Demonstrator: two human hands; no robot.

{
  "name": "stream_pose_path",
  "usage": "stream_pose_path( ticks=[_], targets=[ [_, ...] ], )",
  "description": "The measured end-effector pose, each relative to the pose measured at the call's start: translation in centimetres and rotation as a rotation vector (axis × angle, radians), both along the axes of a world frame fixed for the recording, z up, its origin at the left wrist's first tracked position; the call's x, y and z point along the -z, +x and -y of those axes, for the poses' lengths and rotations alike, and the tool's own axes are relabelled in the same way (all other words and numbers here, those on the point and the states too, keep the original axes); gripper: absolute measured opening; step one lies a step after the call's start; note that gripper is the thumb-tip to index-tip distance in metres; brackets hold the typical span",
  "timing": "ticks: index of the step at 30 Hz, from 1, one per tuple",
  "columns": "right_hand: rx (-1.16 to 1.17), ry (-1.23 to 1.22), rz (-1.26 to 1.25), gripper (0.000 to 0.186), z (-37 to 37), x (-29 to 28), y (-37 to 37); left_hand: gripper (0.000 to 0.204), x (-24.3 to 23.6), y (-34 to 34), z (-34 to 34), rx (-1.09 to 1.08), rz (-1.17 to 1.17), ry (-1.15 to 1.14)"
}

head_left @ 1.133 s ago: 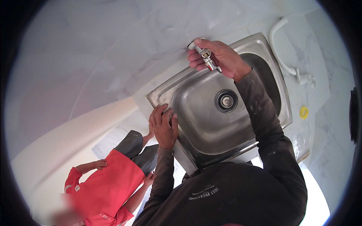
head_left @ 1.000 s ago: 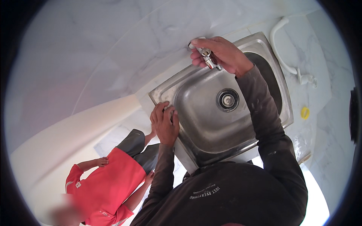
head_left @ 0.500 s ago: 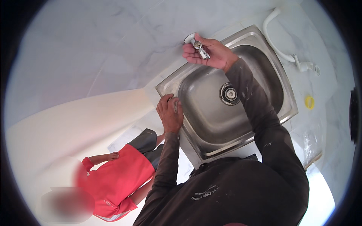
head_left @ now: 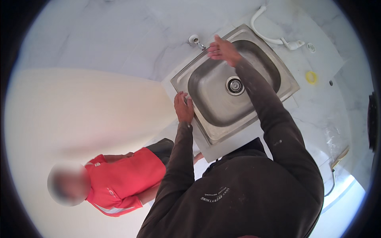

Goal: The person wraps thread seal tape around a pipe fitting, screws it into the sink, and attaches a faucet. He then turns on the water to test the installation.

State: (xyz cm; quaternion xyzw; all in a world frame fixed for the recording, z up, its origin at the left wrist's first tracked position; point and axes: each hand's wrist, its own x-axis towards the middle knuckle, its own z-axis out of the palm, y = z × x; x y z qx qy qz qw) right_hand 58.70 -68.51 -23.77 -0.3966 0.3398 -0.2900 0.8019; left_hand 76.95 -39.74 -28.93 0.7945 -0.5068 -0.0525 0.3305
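Fingers (head_left: 214,52) extended, the right hand (head_left: 224,52) hangs empty near the tap (head_left: 197,41), the left hand (head_left: 184,108) slack at the sink rim (head_left: 181,81).

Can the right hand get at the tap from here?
Likely yes: the right hand is open, just right of the tap, with nothing visible between them. The left hand, at the sink's left edge, looks clear.

The right forearm (head_left: 258,87) is extended toward the far side; the right hand (head_left: 225,52) is held with fingers (head_left: 214,52) outstretched leftward, thumb (head_left: 217,39) parted. The left hand (head_left: 184,109) is positioned nearer, at left, fingers slightly bent.
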Motion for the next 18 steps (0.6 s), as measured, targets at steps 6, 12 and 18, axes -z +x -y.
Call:
stream_pose_path(
  ticks=[6, 12, 18],
  targets=[
    [0.215, -0.541, -0.276, 0.039, -10.5, 1.0, -16.7, 0.035, 0.0, -6.4, -10.8, -0.091, 0.094, 0.066],
    [0.307, -0.725, -0.707, 0.030, -17.3, 3.2, -29.4, 0.052, 2.2, -10.8, -13.9, -0.184, -0.083, 0.035],
    [0.256, -0.854, -0.713, 0.024, -17.1, 4.9, -32.4, 0.059, 3.1, -12.4, -12.3, -0.361, -0.044, 0.048]
  ],
)
